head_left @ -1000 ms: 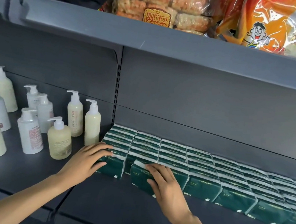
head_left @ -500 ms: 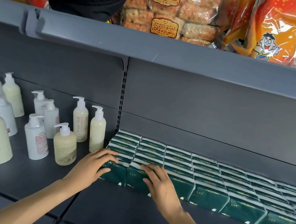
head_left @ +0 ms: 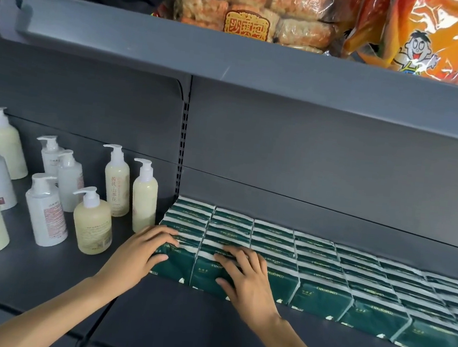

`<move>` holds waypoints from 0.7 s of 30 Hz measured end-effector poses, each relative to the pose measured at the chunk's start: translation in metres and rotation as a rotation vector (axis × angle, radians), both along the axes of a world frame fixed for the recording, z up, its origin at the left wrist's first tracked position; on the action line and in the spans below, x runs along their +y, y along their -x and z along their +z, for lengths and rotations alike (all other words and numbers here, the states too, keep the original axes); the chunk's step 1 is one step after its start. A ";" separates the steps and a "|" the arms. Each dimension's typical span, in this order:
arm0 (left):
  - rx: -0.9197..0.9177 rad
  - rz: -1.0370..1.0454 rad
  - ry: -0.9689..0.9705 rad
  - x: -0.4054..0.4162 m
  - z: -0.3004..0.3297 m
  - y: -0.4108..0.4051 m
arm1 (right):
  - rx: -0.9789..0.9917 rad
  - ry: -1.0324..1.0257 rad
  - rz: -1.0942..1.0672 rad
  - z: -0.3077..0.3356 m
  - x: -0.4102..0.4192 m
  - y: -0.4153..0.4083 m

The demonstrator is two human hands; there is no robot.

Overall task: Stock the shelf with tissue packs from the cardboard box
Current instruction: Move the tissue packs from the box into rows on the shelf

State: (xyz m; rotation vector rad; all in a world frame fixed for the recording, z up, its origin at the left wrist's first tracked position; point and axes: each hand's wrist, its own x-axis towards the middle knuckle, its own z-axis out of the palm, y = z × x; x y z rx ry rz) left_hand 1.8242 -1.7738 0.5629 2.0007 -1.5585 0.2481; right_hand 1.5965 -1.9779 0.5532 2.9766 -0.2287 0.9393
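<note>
Nearest the camera, two bare forearms are reaching up onto the dark grey shelf (head_left: 200,328). The left hand (head_left: 140,254) is lying at the left end of the block of green tissue packs (head_left: 325,271), its fingers nearly straight across the top of the corner pack (head_left: 177,264) and its thumb lying along that pack's front face; it is pressing rather than gripping. The right hand (head_left: 245,279) is resting just to the right of it on the second front pack (head_left: 206,272), fingers spread and gently bent over the pack's top edge, thumb against the front face, so it is touching the pack without closing round it.

The tissue packs are standing in tight rows on the shelf, running from the hands away to the right and back to the rear panel (head_left: 322,160). To the left of the packs, a group of pump bottles (head_left: 92,224) is standing upright, some cream and some white, the closest one just beside the left hand.

Farthest off, above the packs, the upper shelf (head_left: 234,58) is carrying a bag of baked snacks (head_left: 248,3) and an orange cartoon-printed bag (head_left: 423,38).
</note>
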 end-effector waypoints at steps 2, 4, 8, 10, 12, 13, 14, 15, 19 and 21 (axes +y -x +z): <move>0.012 0.004 0.011 0.000 0.001 0.000 | 0.002 -0.019 0.007 0.000 -0.001 0.000; 0.011 0.003 0.013 0.001 0.001 0.001 | -0.003 -0.031 0.018 0.001 -0.002 0.000; 0.020 0.013 0.004 0.001 0.002 0.003 | -0.021 -0.060 0.048 0.002 -0.004 0.001; 0.027 0.026 -0.004 0.001 0.004 0.005 | -0.020 -0.087 0.068 0.004 -0.005 0.001; 0.008 0.038 -0.009 0.002 0.006 0.008 | -0.017 -0.111 0.083 0.007 -0.006 0.004; 0.002 0.045 0.002 0.003 0.007 0.009 | -0.019 -0.118 0.090 0.009 -0.007 0.006; 0.008 0.053 0.022 0.004 0.008 0.011 | -0.021 -0.127 0.099 0.011 -0.007 0.009; 0.018 0.063 0.046 0.005 0.011 0.014 | -0.025 -0.135 0.111 0.013 -0.008 0.012; -0.005 0.092 0.073 0.010 0.028 0.031 | -0.039 -0.167 0.176 0.027 -0.012 0.022; -0.004 0.113 0.069 0.015 0.037 0.043 | -0.047 -0.187 0.215 0.036 -0.014 0.026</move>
